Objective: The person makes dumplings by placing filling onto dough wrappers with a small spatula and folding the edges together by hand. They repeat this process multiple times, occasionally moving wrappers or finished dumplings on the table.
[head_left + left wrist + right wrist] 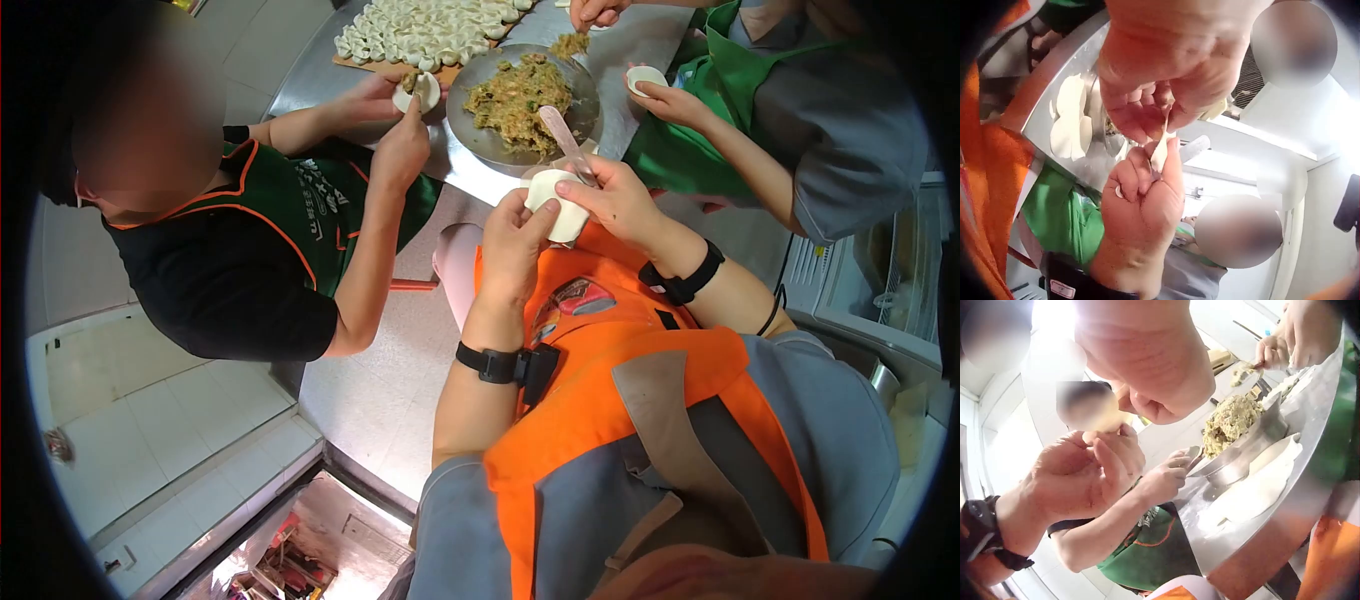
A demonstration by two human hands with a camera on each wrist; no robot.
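So my left hand (517, 240) and right hand (625, 203) are both pinching one dough wrapper (556, 207), right's also got a flat stick (562, 132), near the bowl (588, 105) of filling (515, 100).

Cool indoor light gleams off a curved-edged grey metal table (310, 75) and brightens a thin white dough wrapper (568, 218) in the head view, which black corners frame and wide-angle distortion bows. Both wrist views look paler and softer, with flat white dough sheets (1254, 490) washing out; glare burns the right one's upper left. Smooth blurring masks faces (1238, 231).
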